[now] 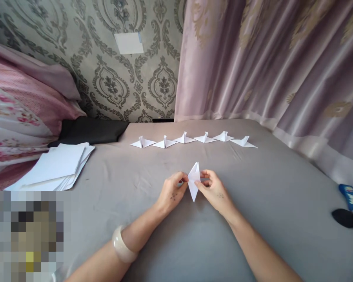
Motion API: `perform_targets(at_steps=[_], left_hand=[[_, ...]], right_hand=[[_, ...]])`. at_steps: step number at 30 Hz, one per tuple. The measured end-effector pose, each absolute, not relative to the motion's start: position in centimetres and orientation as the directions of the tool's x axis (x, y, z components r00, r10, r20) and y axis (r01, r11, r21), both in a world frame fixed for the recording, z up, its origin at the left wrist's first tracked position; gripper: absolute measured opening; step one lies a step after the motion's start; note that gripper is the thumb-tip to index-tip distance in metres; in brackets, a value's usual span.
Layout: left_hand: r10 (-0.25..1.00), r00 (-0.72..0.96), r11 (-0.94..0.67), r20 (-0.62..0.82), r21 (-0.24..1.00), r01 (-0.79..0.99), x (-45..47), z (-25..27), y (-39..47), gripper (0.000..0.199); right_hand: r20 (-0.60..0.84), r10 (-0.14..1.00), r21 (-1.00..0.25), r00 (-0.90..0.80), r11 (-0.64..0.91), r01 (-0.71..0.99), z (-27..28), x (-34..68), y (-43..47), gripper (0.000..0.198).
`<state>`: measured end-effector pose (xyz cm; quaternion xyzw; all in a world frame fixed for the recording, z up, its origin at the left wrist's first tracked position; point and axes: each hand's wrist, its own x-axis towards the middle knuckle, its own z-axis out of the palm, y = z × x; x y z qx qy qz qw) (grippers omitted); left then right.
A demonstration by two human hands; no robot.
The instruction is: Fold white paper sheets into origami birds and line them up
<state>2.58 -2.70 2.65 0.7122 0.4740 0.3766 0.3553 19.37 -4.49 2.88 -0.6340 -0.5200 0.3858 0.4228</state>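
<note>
Between my two hands is a folded piece of white paper [193, 192], a narrow diamond standing on end with its upper tip split into points. My left hand [174, 188] pinches its left edge with thumb and fingers. On the other side my right hand [214, 188] grips the right edge, thumb on the near face and fingers behind. Beyond the hands, several folded white paper birds [165, 142] sit in a row across the grey sheet [153, 219], wings spread and touching or nearly touching.
A stack of white paper [59, 160] lies at the left, by a folded black cloth [91, 129]. Blue packaging [349, 197] and a dark rounded object [344, 218] rest at the far right. Curtains [238, 58] and a patterned wall [111, 82] bound the back.
</note>
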Motion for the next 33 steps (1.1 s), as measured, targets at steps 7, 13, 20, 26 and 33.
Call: perform_targets(at_steps=[7, 13, 20, 26, 33], left_hand=[[0.923, 0.263, -0.319, 0.280, 0.940, 0.119, 2.5, 3.7, -3.0, 0.009], [0.914, 0.259, -0.319, 0.313, 0.948, -0.018, 2.8, 3.3, -3.1, 0.023], [0.931, 0.278, -0.177, 0.235, 0.960, -0.218, 3.2, 3.0, -2.6, 0.033], [0.936, 0.312, -0.082, 0.162, 0.963, -0.256, 3.2, 2.8, -2.5, 0.033], [0.930, 0.326, -0.112, 0.170, 0.975, -0.190, 3.2, 2.3, -2.6, 0.030]], right_hand=[[0.039, 0.993, -0.985, 0.109, 0.020, 0.172, 3.8, 19.2, -4.5, 0.025], [0.187, 0.966, -0.960, 0.180, 0.140, 0.242, 3.4, 18.9, -4.9, 0.027], [0.417, 0.898, -0.858, 0.139, 0.338, 0.387, 3.6, 18.6, -5.4, 0.011], [0.479, 0.875, -0.785, 0.071, 0.391, 0.481, 3.6, 18.7, -5.4, 0.003], [0.418, 0.908, -0.818, 0.034, 0.359, 0.450, 3.5, 18.8, -5.2, 0.009]])
